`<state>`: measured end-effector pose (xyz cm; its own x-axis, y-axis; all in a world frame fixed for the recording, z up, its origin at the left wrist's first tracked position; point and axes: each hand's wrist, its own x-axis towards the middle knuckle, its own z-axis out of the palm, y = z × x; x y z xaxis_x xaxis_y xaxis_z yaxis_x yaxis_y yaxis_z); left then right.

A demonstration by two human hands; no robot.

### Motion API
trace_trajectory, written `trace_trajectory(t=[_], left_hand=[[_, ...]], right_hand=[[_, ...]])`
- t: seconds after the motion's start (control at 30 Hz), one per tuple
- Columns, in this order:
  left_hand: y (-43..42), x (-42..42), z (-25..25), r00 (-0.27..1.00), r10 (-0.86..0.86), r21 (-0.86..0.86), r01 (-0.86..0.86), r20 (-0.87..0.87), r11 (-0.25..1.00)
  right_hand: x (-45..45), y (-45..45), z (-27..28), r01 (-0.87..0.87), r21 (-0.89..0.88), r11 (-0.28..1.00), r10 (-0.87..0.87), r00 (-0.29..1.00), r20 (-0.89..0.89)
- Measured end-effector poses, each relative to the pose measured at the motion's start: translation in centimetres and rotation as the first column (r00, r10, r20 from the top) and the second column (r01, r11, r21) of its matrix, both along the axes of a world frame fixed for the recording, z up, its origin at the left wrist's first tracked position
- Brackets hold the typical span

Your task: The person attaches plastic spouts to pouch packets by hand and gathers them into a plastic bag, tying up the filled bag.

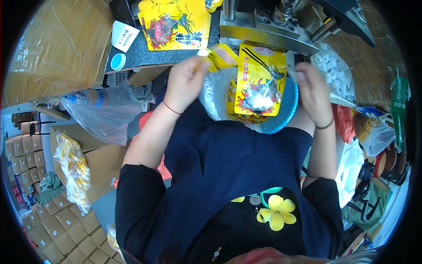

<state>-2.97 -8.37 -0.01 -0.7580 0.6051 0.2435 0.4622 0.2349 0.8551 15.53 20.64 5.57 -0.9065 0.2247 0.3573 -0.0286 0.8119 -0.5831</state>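
My left hand [187, 79] is closed on a small-looking yellow pouch [223, 58], tilted and slightly blurred. Just right of it, a printed yellow pouch [261, 83] hangs below the metal bar of a machine [268, 38], its front facing me. My right hand [313, 90] is to the right of that pouch, apart from it, with fingers loosely spread and nothing visible in them. Below the pouch, a blue basin [288, 115] with a clear plastic liner sits at my lap. More yellow pouches [233, 105] lie inside it, partly hidden.
On the dark worktop [154, 56] lie several yellow pouches [176, 28], a white labelled cup [125, 36] and a small teal-rimmed lid [118, 62]. A bag of white pieces [334, 70] stands at right. Cardboard boxes [57, 48] are at left; a clear plastic bag [105, 110] hangs below.
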Motion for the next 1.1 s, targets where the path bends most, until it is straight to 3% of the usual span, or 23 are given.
trace_trajectory(t=[0.03, 0.07, 0.17, 0.2, 0.27, 0.3, 0.33, 0.4, 0.43, 0.5, 0.53, 0.6, 0.63, 0.8, 0.83, 0.87, 0.9, 0.93, 0.97, 1.0, 1.03, 1.1], left_hand=[[0.7, 1.5, 1.1, 0.999, -0.040, -0.044, 0.042, 0.034, 0.998], [1.5, 2.6, 1.9, 0.990, -0.085, -0.016, 0.087, 0.109, 0.996], [3.6, 4.3, 1.0, 0.963, -0.193, 0.041, 0.189, 0.188, 0.981], [4.2, 5.0, 1.0, 0.952, -0.194, 0.040, 0.190, 0.237, 0.981], [5.2, 6.7, 1.8, 0.801, -0.255, 0.142, 0.211, 0.542, 0.967], [5.7, 8.3, 2.5, 0.423, -0.386, 0.376, 0.110, 0.820, 0.920], [5.9, 8.2, 1.1, 0.416, -0.465, 0.393, 0.249, 0.782, 0.885], [6.6, 9.0, 0.7, 0.418, -0.564, 0.446, 0.351, 0.712, 0.824], [6.8, 9.4, 0.8, 0.291, -0.530, 0.434, 0.334, 0.797, 0.837], [7.4, 9.3, -0.3, 0.344, -0.497, 0.412, 0.294, 0.796, 0.863], [7.8, 8.9, -0.6, 0.373, -0.481, 0.402, 0.273, 0.793, 0.874], [8.4, 6.9, -0.7, 0.313, -0.465, 0.454, 0.110, 0.828, 0.884], [8.7, 5.8, -0.5, 0.342, -0.457, 0.455, 0.091, 0.821, 0.886], [9.4, 3.2, -0.8, 0.365, -0.428, 0.442, 0.049, 0.827, 0.896], [9.4, 3.4, -1.3, 0.600, -0.440, 0.496, 0.083, 0.668, 0.865], [8.7, 2.1, -0.8, 0.873, -0.176, 0.317, 0.026, 0.455, 0.948], [7.3, -0.1, -0.2, 0.988, 0.085, 0.159, -0.105, 0.133, 0.982], [5.7, -2.0, 0.2, 0.929, 0.286, 0.052, -0.282, -0.236, 0.958], [4.2, -3.6, 0.3, 0.753, 0.238, -0.083, -0.361, -0.614, 0.929], [2.8, -4.9, 0.3, 0.468, 0.084, -0.170, -0.475, -0.880, 0.864], [1.7, -5.3, -0.7, 0.505, -0.026, -0.258, -0.395, -0.862, 0.882], [-0.2, -5.2, -1.8, 0.588, -0.177, -0.357, -0.204, -0.789, 0.912]], right_hand=[[-0.9, -1.0, 0.3, -0.152, 0.054, 0.987, 0.155, 0.986, -0.064], [-1.3, -1.9, 1.4, -0.216, -0.046, 0.975, 0.215, 0.976, -0.030], [-2.5, -3.7, 2.7, -0.106, -0.433, 0.895, 0.047, 0.988, -0.144], [-2.9, -3.8, 2.7, -0.144, -0.336, 0.931, 0.091, 0.982, -0.168], [-3.6, -3.7, 2.5, -0.208, -0.132, 0.969, 0.178, 0.962, -0.207], [-2.6, -2.2, 2.8, -0.190, -0.050, 0.980, 0.183, 0.976, -0.119], [-2.2, -1.5, 3.0, -0.233, -0.058, 0.971, 0.230, 0.972, -0.042], [-1.5, -0.7, 3.1, -0.308, -0.095, 0.947, 0.318, 0.940, 0.120], [-1.3, 0.1, 3.0, -0.360, -0.167, 0.918, 0.386, 0.908, 0.162], [-0.9, 1.8, 2.5, -0.129, 0.226, 0.966, 0.105, 0.988, 0.116], [-0.8, 2.9, 2.2, 0.005, 0.408, 0.913, -0.027, 0.998, 0.048], [0.3, 6.9, 1.0, 0.169, 0.590, 0.790, -0.373, 0.895, 0.243], [1.0, 9.7, -0.9, 0.099, 0.621, 0.777, -0.297, 0.929, 0.223], [0.2, 11.3, -3.0, 0.097, 0.552, 0.828, -0.293, 0.915, 0.277], [0.4, 11.6, -3.4, 0.117, 0.539, 0.834, -0.305, 0.912, 0.274], [0.4, 11.8, -3.7, 0.137, 0.524, 0.841, -0.317, 0.909, 0.271], [0.7, 11.9, -3.6, 0.145, 0.491, 0.859, -0.306, 0.914, 0.266], [1.0, 11.3, -3.2, 0.150, 0.459, 0.876, -0.260, 0.947, 0.187], [1.2, 10.7, -2.6, 0.151, 0.428, 0.891, -0.215, 0.971, 0.104], [1.5, 10.4, -2.1, 0.151, 0.399, 0.904, -0.173, 0.985, 0.018], [1.7, 10.7, -1.7, 0.124, 0.422, 0.898, -0.139, 0.990, 0.007], [2.1, 8.6, -0.3, 0.254, 0.272, 0.928, -0.259, 0.966, -0.017]])
